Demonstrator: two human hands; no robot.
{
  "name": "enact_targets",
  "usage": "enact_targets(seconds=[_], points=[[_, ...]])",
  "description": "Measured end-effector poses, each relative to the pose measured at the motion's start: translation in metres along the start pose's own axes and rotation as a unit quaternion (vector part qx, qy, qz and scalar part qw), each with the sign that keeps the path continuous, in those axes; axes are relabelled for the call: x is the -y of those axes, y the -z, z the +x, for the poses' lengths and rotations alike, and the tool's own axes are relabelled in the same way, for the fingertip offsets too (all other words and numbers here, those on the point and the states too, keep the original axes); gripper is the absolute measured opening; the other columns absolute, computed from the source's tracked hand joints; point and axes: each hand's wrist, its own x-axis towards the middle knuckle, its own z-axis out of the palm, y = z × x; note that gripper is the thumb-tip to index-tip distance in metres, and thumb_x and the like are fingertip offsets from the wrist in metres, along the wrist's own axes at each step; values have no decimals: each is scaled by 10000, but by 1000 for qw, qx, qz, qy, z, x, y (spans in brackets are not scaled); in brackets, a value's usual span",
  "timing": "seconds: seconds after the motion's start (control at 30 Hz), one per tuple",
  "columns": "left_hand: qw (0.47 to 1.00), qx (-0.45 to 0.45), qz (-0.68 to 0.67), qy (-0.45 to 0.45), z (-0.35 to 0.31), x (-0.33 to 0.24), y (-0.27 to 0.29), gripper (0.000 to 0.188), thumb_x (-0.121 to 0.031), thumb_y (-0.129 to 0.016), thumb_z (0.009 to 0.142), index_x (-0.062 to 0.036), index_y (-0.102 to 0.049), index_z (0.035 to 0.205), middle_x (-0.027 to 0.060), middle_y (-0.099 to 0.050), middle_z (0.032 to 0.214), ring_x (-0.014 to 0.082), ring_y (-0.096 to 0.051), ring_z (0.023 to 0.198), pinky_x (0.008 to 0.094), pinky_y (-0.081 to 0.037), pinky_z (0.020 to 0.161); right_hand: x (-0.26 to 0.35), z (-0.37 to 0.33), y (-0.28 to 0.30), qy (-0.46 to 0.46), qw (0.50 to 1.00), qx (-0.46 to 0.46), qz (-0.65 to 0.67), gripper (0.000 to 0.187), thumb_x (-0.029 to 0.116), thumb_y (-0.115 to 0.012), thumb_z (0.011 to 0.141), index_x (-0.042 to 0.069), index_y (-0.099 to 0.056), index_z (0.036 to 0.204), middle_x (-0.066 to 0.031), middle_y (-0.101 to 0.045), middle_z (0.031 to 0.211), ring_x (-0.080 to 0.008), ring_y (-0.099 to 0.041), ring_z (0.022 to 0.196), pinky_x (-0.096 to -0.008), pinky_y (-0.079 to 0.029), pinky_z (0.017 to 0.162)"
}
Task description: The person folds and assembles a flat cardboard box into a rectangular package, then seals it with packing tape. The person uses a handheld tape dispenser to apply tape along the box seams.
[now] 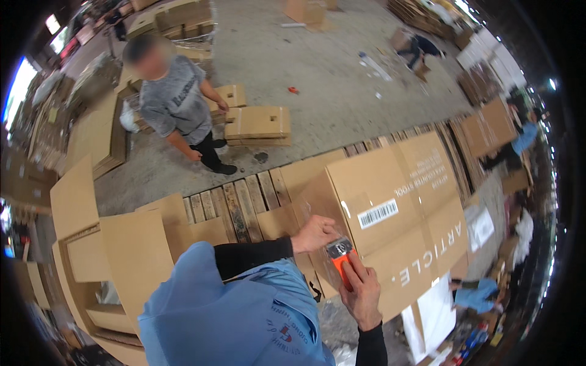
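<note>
A large cardboard carton [390, 183] lies in front of me, with a white barcode label and printing on its upper face. My right hand [361, 296] is wrapped round an orange tape dispenser [342, 263] with a dark, shiny head, held at the carton's near left corner. Beside the dispenser's head, my left hand [316, 233] is closed, its fingers curled together against the carton's end. Whatever is between those fingers is too small to make out. Clear, glossy film shows on the carton's end below my hands.
Wooden slats [235, 207] run under the carton. An open carton [116, 262] with raised flaps stands at my left. Across the slats a person [177, 100] stands near stacked flat cardboard [259, 122]. Another person [524, 141] is beside a carton at the far right.
</note>
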Motion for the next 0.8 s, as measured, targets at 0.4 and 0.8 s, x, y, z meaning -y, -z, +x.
enact_targets(seconds=[0.4,0.8], points=[[928,-164,302,-145,61,-70,55,333,-121,-813,849,23,-562,685,64,-608,599,16,-527,662,287,-480,593,-17,13,22,41,999,-4,-13,644,18,-776,702,69,-657,1333,-79,-570,1499,-324,-607,890,-396,-572,795],[872,-213,408,-170,129,-48,99,406,-141,-800,869,43,-471,717,178,-667,698,127,-472,615,347,-481,618,-23,89,-20,-5,997,4,-71,635,131,-813,728,88,-647,1339,-35,-578,1473,-337,-639,901,-408,-600,774]])
